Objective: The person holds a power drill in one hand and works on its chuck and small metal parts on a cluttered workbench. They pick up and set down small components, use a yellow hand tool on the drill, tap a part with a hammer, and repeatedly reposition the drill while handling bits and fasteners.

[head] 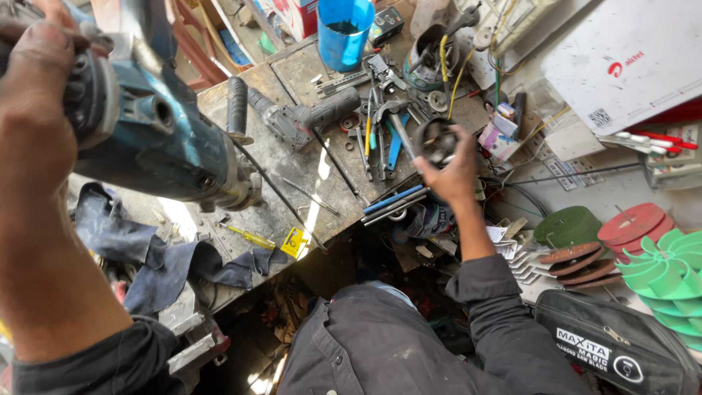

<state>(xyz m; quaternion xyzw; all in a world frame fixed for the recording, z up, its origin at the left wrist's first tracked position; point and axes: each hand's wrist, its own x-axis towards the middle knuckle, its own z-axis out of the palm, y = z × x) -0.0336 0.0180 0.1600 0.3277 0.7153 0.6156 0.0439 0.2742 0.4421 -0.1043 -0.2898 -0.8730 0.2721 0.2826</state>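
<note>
My left hand [33, 110] is raised at the upper left and grips the rear of a teal angle grinder [164, 143]; its black side handle [237, 110] sticks up near the metal head. My right hand [455, 174] reaches over the cluttered metal workbench [292, 183] and holds a dark round part [436, 140] between its fingers. My dark sleeves and lap fill the bottom of the view.
The bench holds a grey power tool [311, 115], blue-handled pliers [395, 148], a yellow screwdriver [252, 237], a dark cloth [146, 260] and a blue bucket [344, 31]. At right lie green and red discs [630, 223], a green plastic fan [667, 274], a black bag [618, 340] and a white box [629, 62].
</note>
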